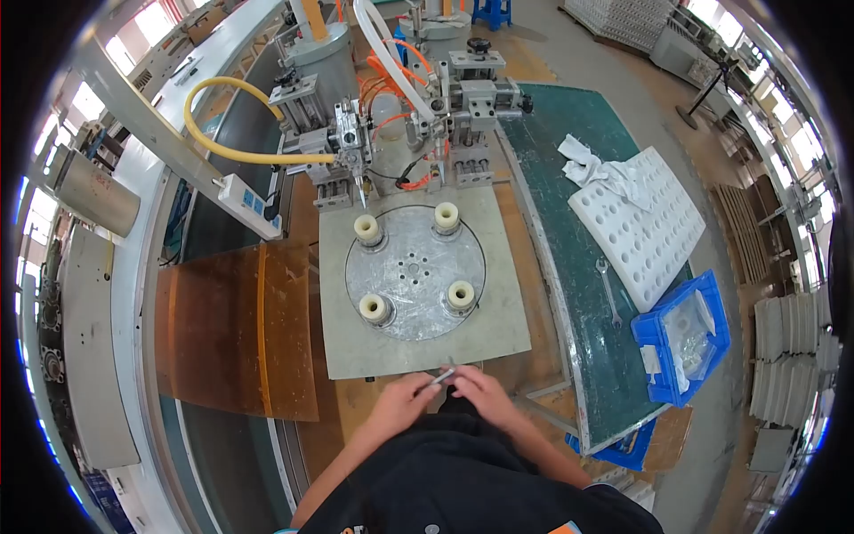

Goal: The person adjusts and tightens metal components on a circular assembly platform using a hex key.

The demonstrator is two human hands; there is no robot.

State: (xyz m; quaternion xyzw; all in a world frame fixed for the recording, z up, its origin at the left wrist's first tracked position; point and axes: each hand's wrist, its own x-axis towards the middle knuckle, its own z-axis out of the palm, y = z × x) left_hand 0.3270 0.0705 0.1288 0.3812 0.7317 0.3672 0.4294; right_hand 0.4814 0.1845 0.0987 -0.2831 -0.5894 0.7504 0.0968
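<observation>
My left hand (pixel 402 400) and my right hand (pixel 480 392) are close together in front of the machine plate's near edge. Between them is a small, thin grey metal piece (pixel 442 376), pinched in the fingers of both. What exactly it is cannot be made out. Beyond my hands lies a round metal turntable (pixel 414 303) set in a square plate (pixel 347 351). Four cream-coloured ring-shaped fixtures stand on it, one of them at the near right (pixel 461 295) and another at the near left (pixel 373 308).
Metal clamps and nozzles (pixel 351 142) with orange tubes stand behind the turntable. On the green table (pixel 592 356) at right lie a wrench (pixel 609 292), a white perforated board (pixel 640 227), a cloth (pixel 605 173) and a blue bin (pixel 656 351). A brown sheet (pixel 218 329) is at left.
</observation>
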